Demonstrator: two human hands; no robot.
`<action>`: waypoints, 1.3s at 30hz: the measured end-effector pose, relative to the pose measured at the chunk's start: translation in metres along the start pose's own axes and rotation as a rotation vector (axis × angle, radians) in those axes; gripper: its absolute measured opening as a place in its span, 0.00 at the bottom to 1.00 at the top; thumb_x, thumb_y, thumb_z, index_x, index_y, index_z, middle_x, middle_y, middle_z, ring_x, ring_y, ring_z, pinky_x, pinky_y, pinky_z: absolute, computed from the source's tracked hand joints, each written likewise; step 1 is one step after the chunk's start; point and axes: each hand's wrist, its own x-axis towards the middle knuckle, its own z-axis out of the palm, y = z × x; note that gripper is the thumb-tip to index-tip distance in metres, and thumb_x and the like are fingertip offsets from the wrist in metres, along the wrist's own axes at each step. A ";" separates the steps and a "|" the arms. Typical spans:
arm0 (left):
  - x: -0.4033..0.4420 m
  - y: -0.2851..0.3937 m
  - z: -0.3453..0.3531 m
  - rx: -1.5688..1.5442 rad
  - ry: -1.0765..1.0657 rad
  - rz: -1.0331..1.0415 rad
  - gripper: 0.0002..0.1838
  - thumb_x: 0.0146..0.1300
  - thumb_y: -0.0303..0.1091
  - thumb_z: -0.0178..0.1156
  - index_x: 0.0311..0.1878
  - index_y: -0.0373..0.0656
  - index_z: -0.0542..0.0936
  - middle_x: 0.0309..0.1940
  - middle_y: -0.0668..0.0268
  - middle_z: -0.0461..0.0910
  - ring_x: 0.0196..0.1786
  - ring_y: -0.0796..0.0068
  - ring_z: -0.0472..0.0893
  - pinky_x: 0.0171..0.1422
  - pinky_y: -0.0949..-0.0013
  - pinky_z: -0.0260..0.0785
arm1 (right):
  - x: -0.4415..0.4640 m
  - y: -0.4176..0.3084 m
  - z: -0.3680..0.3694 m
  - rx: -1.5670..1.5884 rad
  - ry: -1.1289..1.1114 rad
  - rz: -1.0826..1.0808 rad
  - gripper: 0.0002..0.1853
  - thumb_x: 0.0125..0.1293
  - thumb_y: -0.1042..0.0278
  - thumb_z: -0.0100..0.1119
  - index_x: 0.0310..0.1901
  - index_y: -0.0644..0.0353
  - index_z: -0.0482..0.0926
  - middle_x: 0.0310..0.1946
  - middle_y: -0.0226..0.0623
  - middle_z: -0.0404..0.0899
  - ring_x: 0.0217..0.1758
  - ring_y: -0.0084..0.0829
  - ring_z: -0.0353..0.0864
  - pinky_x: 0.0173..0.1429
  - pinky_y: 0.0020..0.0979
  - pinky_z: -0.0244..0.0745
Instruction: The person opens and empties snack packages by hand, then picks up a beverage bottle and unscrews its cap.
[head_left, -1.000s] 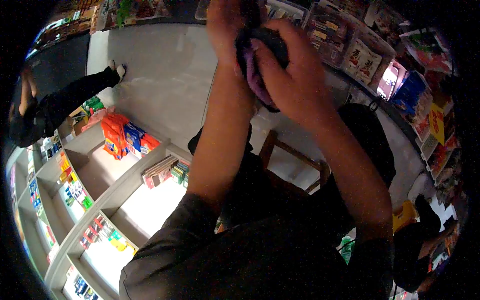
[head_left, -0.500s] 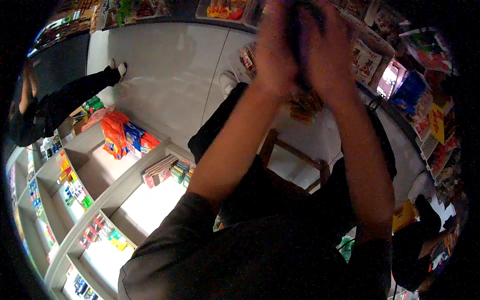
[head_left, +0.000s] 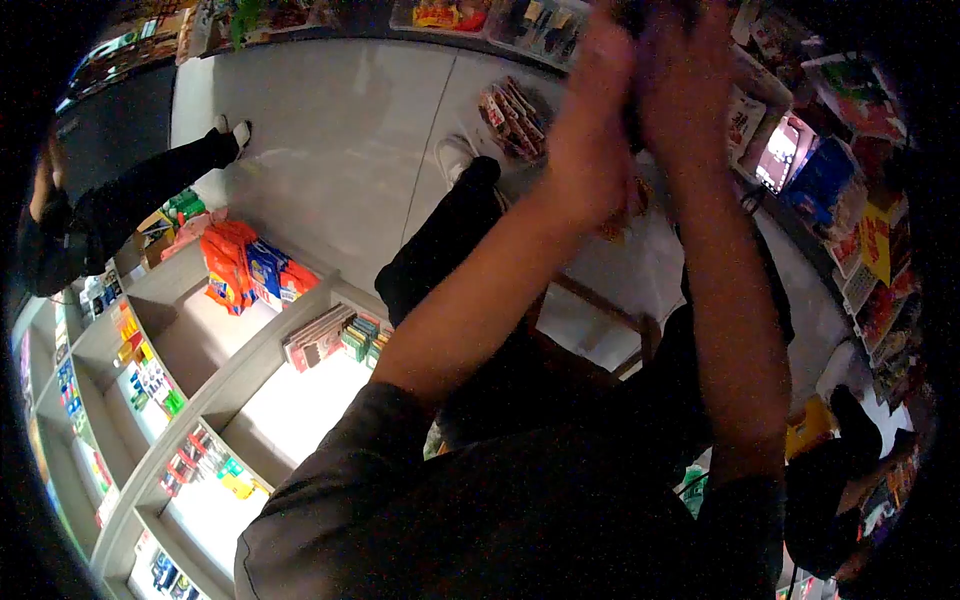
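Observation:
My left hand (head_left: 590,130) and my right hand (head_left: 685,100) are raised side by side, close to the camera, at the top of the head view. Their fingers run up into shadow and are smeared by motion, so their grip is unclear. A dark patch lies between the hands; whether it is an object or shadow cannot be made out. On the floor beyond my left hand lies a pile of flat red-and-white packets (head_left: 513,120). Past my right hand, a lit phone (head_left: 785,153) leans among packaged goods, beside a blue bag (head_left: 828,185).
A wooden stool frame (head_left: 605,305) stands below my forearms. On the left, a pale shelf unit (head_left: 215,395) holds small boxes and orange and blue bags (head_left: 232,265). Clear plastic bins (head_left: 535,28) line the top edge. Another person's legs (head_left: 170,180) stretch across at the left.
Both hands have shifted a little to the right, still blurred. More of the packet pile on the floor and of the bin at the top now shows.

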 end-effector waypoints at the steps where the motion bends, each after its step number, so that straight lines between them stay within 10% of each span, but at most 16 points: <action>1: 0.004 -0.002 -0.002 -0.136 0.016 0.012 0.30 0.84 0.52 0.43 0.75 0.38 0.71 0.65 0.58 0.77 0.60 0.63 0.78 0.67 0.60 0.69 | 0.001 -0.015 -0.004 0.064 -0.095 0.026 0.19 0.84 0.62 0.46 0.68 0.63 0.70 0.61 0.55 0.75 0.62 0.53 0.76 0.69 0.52 0.69; 5: 0.047 0.012 -0.070 -0.547 -0.292 0.063 0.30 0.81 0.53 0.48 0.70 0.37 0.75 0.61 0.55 0.79 0.62 0.59 0.78 0.68 0.58 0.70 | -0.006 -0.066 0.000 0.162 -0.321 0.035 0.16 0.80 0.64 0.53 0.62 0.63 0.73 0.54 0.54 0.79 0.57 0.52 0.81 0.63 0.50 0.74; 13: 0.026 -0.004 -0.076 -0.018 0.073 0.088 0.29 0.81 0.48 0.47 0.69 0.31 0.74 0.66 0.50 0.77 0.67 0.54 0.77 0.74 0.53 0.68 | -0.017 -0.053 0.028 -0.112 0.053 0.008 0.18 0.73 0.61 0.65 0.58 0.60 0.76 0.54 0.53 0.80 0.57 0.55 0.81 0.59 0.48 0.77; 16: 0.019 0.003 -0.018 -0.482 0.198 -0.050 0.29 0.82 0.48 0.46 0.69 0.30 0.74 0.67 0.50 0.78 0.68 0.54 0.77 0.74 0.51 0.68 | -0.005 -0.067 0.006 0.103 0.080 0.075 0.15 0.82 0.65 0.50 0.62 0.65 0.71 0.54 0.55 0.78 0.55 0.50 0.83 0.58 0.49 0.78; 23: 0.021 0.042 -0.040 -0.652 0.165 -0.284 0.25 0.74 0.52 0.55 0.61 0.42 0.82 0.54 0.57 0.84 0.55 0.55 0.83 0.63 0.54 0.77 | -0.011 -0.076 0.004 -0.446 -0.128 0.098 0.18 0.78 0.66 0.58 0.63 0.64 0.71 0.56 0.57 0.77 0.54 0.55 0.83 0.54 0.50 0.79; 29: 0.027 0.038 -0.056 -0.743 0.076 -0.308 0.23 0.76 0.50 0.55 0.61 0.42 0.82 0.56 0.55 0.83 0.56 0.55 0.83 0.61 0.55 0.79 | -0.015 -0.067 0.015 -0.268 -0.078 -0.218 0.18 0.73 0.62 0.65 0.59 0.59 0.77 0.54 0.52 0.80 0.57 0.50 0.82 0.60 0.45 0.78; 38: 0.029 0.032 -0.056 -0.546 0.190 -0.317 0.25 0.79 0.36 0.51 0.75 0.40 0.71 0.61 0.52 0.81 0.62 0.52 0.80 0.67 0.54 0.76 | 0.025 -0.036 -0.012 0.295 0.261 0.552 0.27 0.76 0.51 0.64 0.65 0.64 0.76 0.59 0.45 0.80 0.56 0.42 0.83 0.58 0.45 0.79; 39: 0.039 0.020 -0.074 -0.655 -0.140 -0.274 0.25 0.79 0.36 0.51 0.76 0.42 0.69 0.62 0.52 0.80 0.62 0.52 0.80 0.67 0.55 0.75 | 0.028 -0.049 -0.017 0.441 0.303 0.568 0.28 0.77 0.51 0.64 0.67 0.63 0.75 0.60 0.45 0.80 0.57 0.41 0.83 0.59 0.45 0.78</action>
